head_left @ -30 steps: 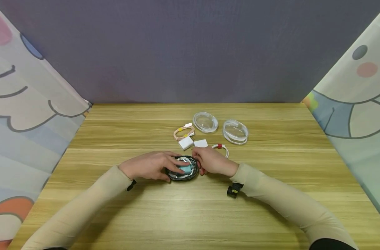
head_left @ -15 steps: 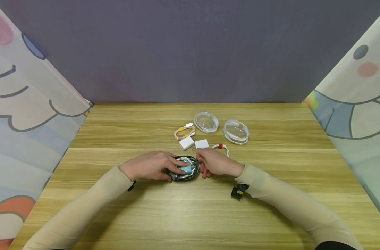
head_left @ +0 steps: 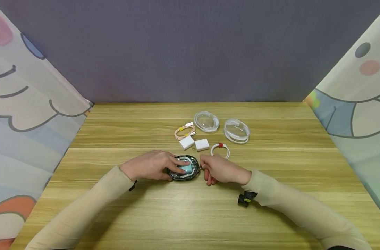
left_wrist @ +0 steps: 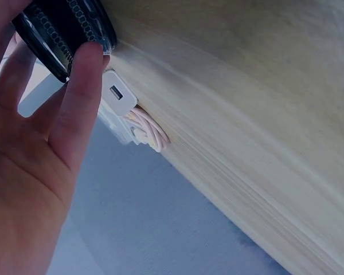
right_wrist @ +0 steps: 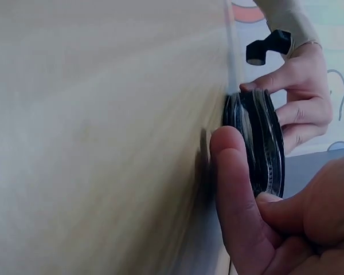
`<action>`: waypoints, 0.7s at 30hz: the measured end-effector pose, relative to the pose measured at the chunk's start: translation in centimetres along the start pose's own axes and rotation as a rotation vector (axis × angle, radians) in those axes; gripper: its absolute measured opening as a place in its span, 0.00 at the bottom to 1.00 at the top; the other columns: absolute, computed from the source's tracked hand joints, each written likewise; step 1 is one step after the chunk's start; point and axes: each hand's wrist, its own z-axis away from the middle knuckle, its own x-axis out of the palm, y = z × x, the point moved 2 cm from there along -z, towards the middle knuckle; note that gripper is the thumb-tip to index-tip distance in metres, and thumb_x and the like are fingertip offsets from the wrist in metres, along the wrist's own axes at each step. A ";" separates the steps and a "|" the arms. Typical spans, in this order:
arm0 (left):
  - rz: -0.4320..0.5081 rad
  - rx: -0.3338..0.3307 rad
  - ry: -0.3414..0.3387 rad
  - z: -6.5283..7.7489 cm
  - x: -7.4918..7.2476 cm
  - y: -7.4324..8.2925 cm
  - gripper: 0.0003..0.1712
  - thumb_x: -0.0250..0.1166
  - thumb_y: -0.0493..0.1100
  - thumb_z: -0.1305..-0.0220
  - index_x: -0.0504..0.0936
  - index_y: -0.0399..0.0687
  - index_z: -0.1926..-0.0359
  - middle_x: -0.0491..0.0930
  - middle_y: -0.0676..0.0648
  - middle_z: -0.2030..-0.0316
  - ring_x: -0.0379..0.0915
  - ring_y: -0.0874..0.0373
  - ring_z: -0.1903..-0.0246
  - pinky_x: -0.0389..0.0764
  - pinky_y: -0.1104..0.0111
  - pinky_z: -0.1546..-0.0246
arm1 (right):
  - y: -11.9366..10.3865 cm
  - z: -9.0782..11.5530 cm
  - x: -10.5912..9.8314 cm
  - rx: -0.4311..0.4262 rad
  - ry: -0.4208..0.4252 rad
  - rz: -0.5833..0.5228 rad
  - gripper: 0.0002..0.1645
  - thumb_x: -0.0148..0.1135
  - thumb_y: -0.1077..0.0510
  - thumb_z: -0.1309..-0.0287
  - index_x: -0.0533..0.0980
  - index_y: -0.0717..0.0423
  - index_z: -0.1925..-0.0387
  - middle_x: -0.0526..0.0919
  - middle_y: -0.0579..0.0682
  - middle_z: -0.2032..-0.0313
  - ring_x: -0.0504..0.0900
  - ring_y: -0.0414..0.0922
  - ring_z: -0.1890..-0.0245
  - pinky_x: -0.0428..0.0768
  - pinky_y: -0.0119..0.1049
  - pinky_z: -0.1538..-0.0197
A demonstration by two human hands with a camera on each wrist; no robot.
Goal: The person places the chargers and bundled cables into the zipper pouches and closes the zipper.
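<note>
A small oval zippered case (head_left: pixel 194 172) with black edges and a clear top lies on the table. Through the top I see a light-blue charger (head_left: pixel 187 169) and a looped white cable. My left hand (head_left: pixel 153 165) grips the case from the left, fingers over the top and thumb (left_wrist: pixel 85 86) against its zippered side. At the right end, my right hand (head_left: pixel 225 169) pinches at the case's edge with thumb and curled index finger. In the right wrist view the zipper runs along the case's side (right_wrist: pixel 257 129); the pull itself is hidden by the fingertips.
Beyond the case lie two white charger blocks (head_left: pixel 202 144), a pink cable coil (head_left: pixel 185 138) with yellow ties, and a white cable (head_left: pixel 228 151) with a red tie. Two clear round cases (head_left: pixel 206 130) with white rims sit farther back on the wooden table (head_left: pixel 177 222).
My right hand has shifted right and nearer to me around the case's right end, uncovering more of a charger block and the red-tied cable. My left hand stays on the case.
</note>
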 end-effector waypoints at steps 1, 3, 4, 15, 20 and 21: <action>-0.001 -0.005 -0.002 0.0 0.0 0.0 0.30 0.77 0.47 0.45 0.82 0.68 0.40 0.67 0.65 0.33 0.68 0.60 0.36 0.76 0.62 0.44 | 0.0 0.1 0.1 -0.002 -0.004 -0.005 0.11 0.43 0.67 0.25 0.69 0.62 0.67 0.82 0.49 0.79 0.83 0.44 0.83 0.82 0.37 0.78; -0.005 -0.005 0.003 -0.1 0.0 0.0 0.29 0.77 0.47 0.45 0.82 0.68 0.40 0.68 0.65 0.33 0.68 0.59 0.37 0.76 0.62 0.44 | 0.0 0.3 0.3 0.003 -0.015 -0.022 0.11 0.43 0.67 0.25 0.69 0.62 0.67 0.82 0.49 0.79 0.83 0.45 0.83 0.82 0.38 0.78; -0.009 -0.005 0.005 -0.1 -0.1 0.1 0.29 0.77 0.46 0.45 0.82 0.68 0.41 0.68 0.65 0.33 0.69 0.59 0.37 0.76 0.62 0.44 | 0.0 0.4 0.4 0.006 -0.020 -0.034 0.11 0.43 0.68 0.25 0.69 0.63 0.67 0.82 0.50 0.79 0.83 0.45 0.83 0.82 0.39 0.77; -0.027 0.003 0.015 0.0 -0.2 0.4 0.30 0.77 0.45 0.45 0.82 0.66 0.40 0.68 0.63 0.33 0.70 0.58 0.38 0.77 0.62 0.45 | 0.5 0.8 1.2 0.035 -0.060 -0.186 0.11 0.43 0.67 0.25 0.70 0.64 0.65 0.84 0.52 0.75 0.86 0.48 0.78 0.84 0.41 0.75; -0.058 0.020 0.024 0.4 -0.3 0.5 0.37 0.78 0.40 0.48 0.79 0.62 0.36 0.64 0.62 0.30 0.71 0.59 0.39 0.77 0.64 0.46 | 0.7 0.6 0.5 0.015 0.055 -0.140 0.10 0.44 0.67 0.25 0.71 0.63 0.63 0.84 0.50 0.75 0.85 0.45 0.78 0.83 0.38 0.75; -0.071 0.026 0.032 0.4 -0.3 0.6 0.39 0.78 0.38 0.48 0.78 0.62 0.35 0.64 0.61 0.29 0.71 0.58 0.40 0.77 0.63 0.46 | 0.7 0.5 0.3 0.010 0.082 -0.130 0.10 0.44 0.67 0.25 0.72 0.63 0.63 0.83 0.50 0.75 0.85 0.45 0.79 0.83 0.38 0.76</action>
